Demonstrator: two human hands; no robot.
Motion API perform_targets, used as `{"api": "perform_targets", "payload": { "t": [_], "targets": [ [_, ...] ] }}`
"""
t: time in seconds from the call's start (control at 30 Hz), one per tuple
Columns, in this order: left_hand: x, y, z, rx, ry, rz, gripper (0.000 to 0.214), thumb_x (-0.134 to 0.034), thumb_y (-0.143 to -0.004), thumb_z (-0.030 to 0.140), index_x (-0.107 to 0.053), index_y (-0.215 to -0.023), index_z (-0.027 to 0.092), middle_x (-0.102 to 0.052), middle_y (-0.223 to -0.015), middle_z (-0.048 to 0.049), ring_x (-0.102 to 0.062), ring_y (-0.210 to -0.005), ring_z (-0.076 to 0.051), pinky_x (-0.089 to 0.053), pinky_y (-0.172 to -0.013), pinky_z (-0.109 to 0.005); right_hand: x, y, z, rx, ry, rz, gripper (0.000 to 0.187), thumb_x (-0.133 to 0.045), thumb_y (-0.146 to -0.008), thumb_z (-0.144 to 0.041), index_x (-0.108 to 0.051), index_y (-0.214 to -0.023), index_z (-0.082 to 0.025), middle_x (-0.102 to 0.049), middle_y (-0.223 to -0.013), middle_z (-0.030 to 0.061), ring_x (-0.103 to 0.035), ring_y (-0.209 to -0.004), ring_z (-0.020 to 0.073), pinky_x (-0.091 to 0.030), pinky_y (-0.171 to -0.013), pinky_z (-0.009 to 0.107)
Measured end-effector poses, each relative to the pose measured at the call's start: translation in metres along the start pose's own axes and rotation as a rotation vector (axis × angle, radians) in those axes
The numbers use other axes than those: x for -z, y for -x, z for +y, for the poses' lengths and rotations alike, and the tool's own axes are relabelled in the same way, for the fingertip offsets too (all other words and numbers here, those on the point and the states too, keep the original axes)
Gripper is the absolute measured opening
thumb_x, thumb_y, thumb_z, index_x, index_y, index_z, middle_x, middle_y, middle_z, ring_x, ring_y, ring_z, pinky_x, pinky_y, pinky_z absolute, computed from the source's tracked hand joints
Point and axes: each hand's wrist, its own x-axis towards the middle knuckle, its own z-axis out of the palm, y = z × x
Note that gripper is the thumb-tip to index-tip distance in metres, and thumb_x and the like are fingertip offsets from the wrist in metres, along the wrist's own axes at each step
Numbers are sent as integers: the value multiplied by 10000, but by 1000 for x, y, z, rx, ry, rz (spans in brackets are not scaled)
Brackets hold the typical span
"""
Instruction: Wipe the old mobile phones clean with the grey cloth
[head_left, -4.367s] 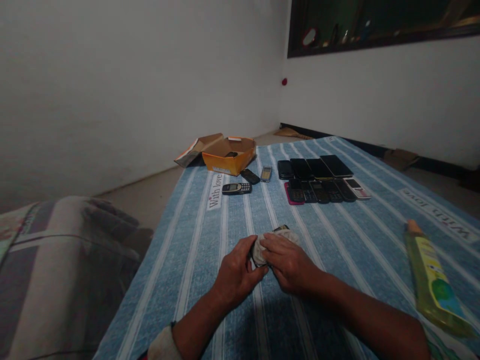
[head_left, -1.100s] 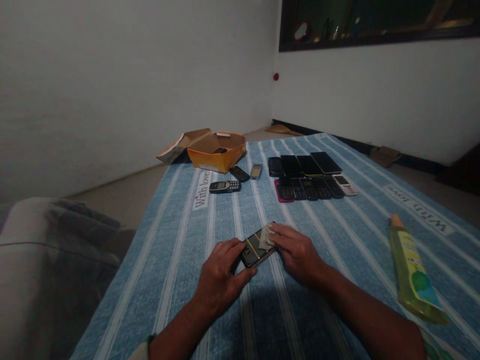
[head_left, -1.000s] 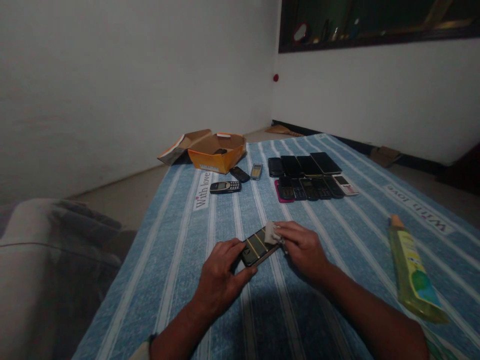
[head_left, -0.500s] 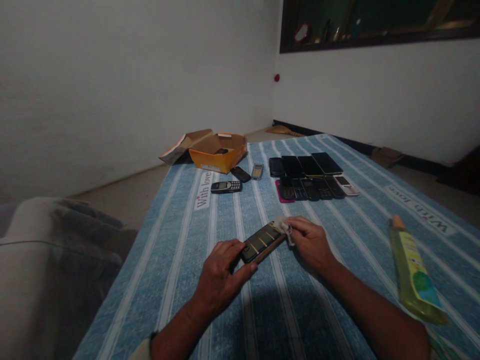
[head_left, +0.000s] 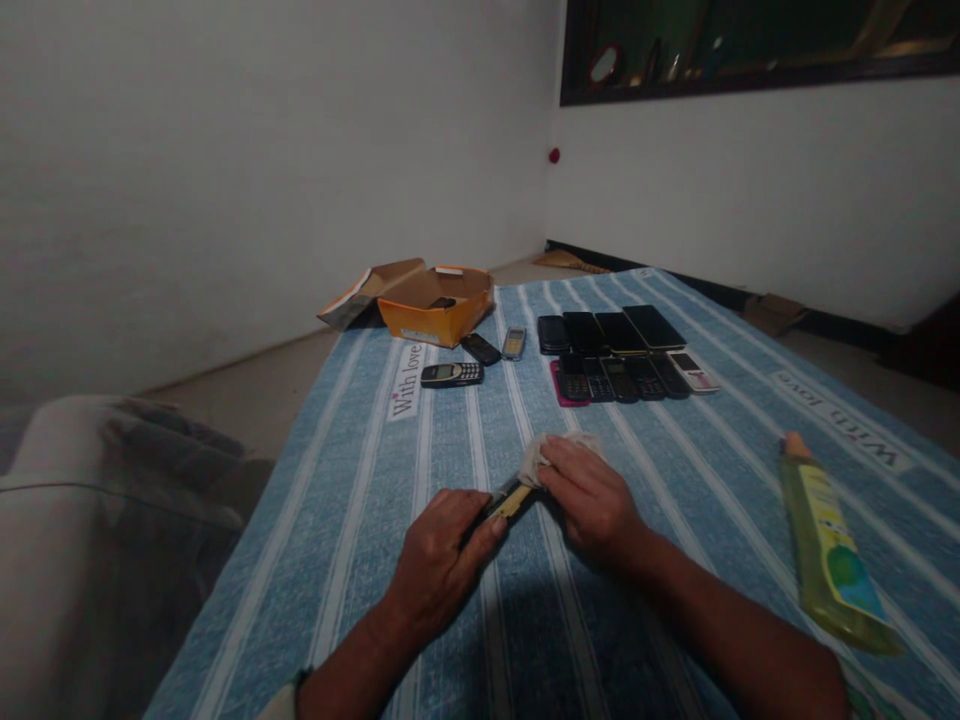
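Note:
My left hand [head_left: 442, 555] grips the near end of a dark mobile phone [head_left: 512, 500], thumb along its lighter edge and fingers over the other side. The phone is tilted so that its edge faces me. Closed around its far end is my right hand [head_left: 589, 490], with a pale cloth [head_left: 562, 452] bunched under the fingers and covering that end. Beyond my hands lie a phone with a pale keypad [head_left: 452, 374], a black phone [head_left: 481, 349] and a small silver phone [head_left: 514, 343].
An open orange box [head_left: 431, 322] with a dark item inside stands at the far left. Several phones [head_left: 619, 376] lie in two rows beyond my right hand. A bottle of yellow-green liquid [head_left: 832, 560] lies at the right on the striped blue tablecloth [head_left: 360, 560].
The phone has turned from screen up to edge toward me. My right hand has moved left with the cloth, which now wraps the phone's far end.

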Motion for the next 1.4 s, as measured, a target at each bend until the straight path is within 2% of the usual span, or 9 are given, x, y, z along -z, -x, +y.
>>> {"api": "perform_targets", "payload": {
  "t": [0.13, 0.27, 0.43, 0.6, 0.73, 0.93, 1.13, 1.4],
  "targets": [
    [-2, -1, -1, 7, 1, 20, 309, -419, -984, 380, -649, -941, 178, -677, -792, -37, -609, -732, -171, -501, -688, -315, -7, -8, -17, 124, 48, -23, 222, -481, -922, -83, -683, -1014, -94, -717, -1080, 185, -610, -1181, 280, -515, -995, 425],
    [-1, -3, -2, 9, 41, 54, 298, -416, -984, 371, -652, -996, 189, -703, -851, -45, -639, -775, -172, -526, -717, -306, -10, -12, -16, 110, 22, -57, 253, -450, -931, -79, -684, -1025, -105, -712, -1104, 173, -606, -1187, 262, -499, -1015, 414],
    [-2, -2, -3, 52, 71, 105, 323, -455, -965, 391, -660, -1087, 174, -726, -908, -68, -682, -817, -183, -562, -736, -296, -8, -12, 6, -87, -32, -37, 307, -433, -909, -49, -680, -1064, -145, -698, -1130, 160, -602, -1182, 250, -500, -1004, 435],
    [-4, 0, -7, 108, 68, 138, 402, -438, -959, 454, -657, -1114, 155, -740, -911, -87, -708, -798, -196, -584, -720, -300, -10, -13, 16, -284, -176, 7, 372, -417, -872, -23, -695, -1074, -166, -694, -1104, 136, -642, -1079, 212, -541, -935, 375],
    [-6, 2, -11, 131, 12, 167, 441, -433, -953, 491, -657, -1128, 154, -751, -1013, -113, -726, -886, -223, -594, -785, -320, -15, -13, 20, -434, -328, 55, 421, -441, -799, -12, -725, -1040, -210, -712, -1060, 80, -671, -1004, 179, -557, -884, 323],
    [-7, 2, -15, 122, -45, 193, 525, -413, -947, 541, -666, -1133, 120, -754, -1051, -134, -736, -914, -235, -598, -829, -320, -19, -14, 28, -716, -552, 87, 261, -555, -805, -122, -760, -940, -212, -736, -922, 49, -691, -877, 181, -566, -815, 321],
    [-8, 4, -15, 160, -39, 193, 511, -414, -948, 529, -670, -1137, 130, -753, -1077, -120, -734, -939, -241, -597, -850, -329, -24, -10, 29, -886, -637, 73, 241, -578, -798, -203, -762, -953, -202, -723, -869, 22, -665, -769, 168, -569, -715, 328],
    [-7, 3, -16, 186, 40, 226, 468, -433, -944, 510, -693, -1110, 158, -759, -1069, -96, -739, -916, -233, -598, -863, -338, -31, -5, 31, -978, -678, 62, 273, -594, -765, -233, -755, -977, -175, -712, -800, 18, -641, -674, 155, -562, -603, 296]
  ]
}}
